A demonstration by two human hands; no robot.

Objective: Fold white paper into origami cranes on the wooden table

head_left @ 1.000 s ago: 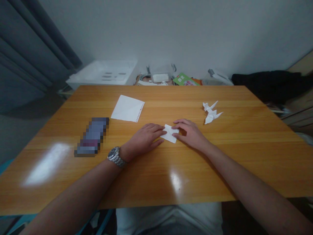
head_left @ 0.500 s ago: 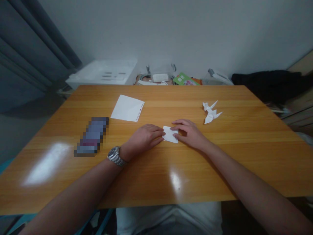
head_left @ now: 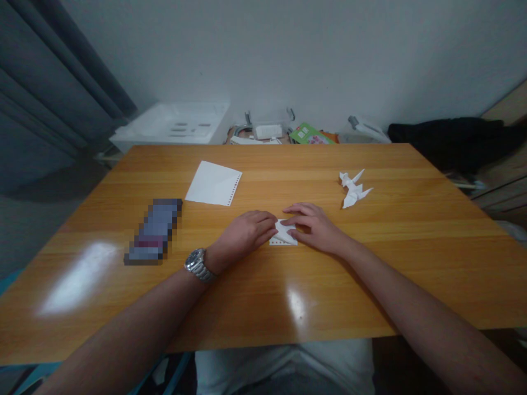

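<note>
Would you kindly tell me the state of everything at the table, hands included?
Small paper: folded, perforated edge showing.
Left hand: fingers together, touching small paper.
Right hand: thumb and forefinger apart, touching small paper.
Larger sheet: lying flat, unfolded.
Paper figure: folded, spiky.
Wristwatch: worn.
Dark object: pixelated, state unclear.

Small folded white paper (head_left: pixel 283 237), a slanting flap above its hole-punched near edge, on the wooden tabletop (head_left: pixel 255 307)

The left hand (head_left: pixel 250 230) and right hand (head_left: pixel 316 227) cover parts of the folded paper (head_left: pixel 283 236), leaving their exact grip on it unclear. Coarse blocks blur a dark flat object (head_left: pixel 154 230); the green booklet (head_left: pixel 309 133) and watch (head_left: pixel 197 264) are too small to read. The bottom edge crops both forearms (head_left: pixel 144 318).
</note>
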